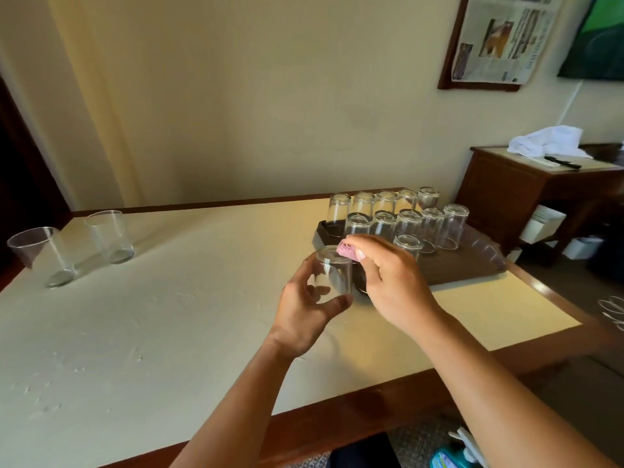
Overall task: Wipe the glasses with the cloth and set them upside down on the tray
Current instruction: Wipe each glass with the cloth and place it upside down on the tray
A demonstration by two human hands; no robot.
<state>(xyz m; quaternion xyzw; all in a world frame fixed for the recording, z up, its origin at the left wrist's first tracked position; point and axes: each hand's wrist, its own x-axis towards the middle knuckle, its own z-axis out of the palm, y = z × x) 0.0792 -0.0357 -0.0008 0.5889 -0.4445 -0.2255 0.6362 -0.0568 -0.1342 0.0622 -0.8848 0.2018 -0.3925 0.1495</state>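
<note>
Cream-topped table [169, 332] with a dark wood edge fills the lower left and centre of the frame. At centre, the left hand [304, 309] grips an inverted glass [332, 275], fingers and thumb curled round its wall, base uppermost. Right hand [391, 282] pinches a pink cloth [347, 249] between thumb and fingertips; the cloth touches the upturned base of that glass. Just behind the hands, right of centre, a dark brown tray [472, 261] carries eleven glasses, all upside down: one [408, 246] alone at the front, then two rows of five [405, 214]. At the left edge, two upright glasses [67, 251] stand on the table, well apart from the tray. Upper right: wooden side table [506, 190] with white fabric [547, 141]; framed newspaper [503, 38] on the wall.
</note>
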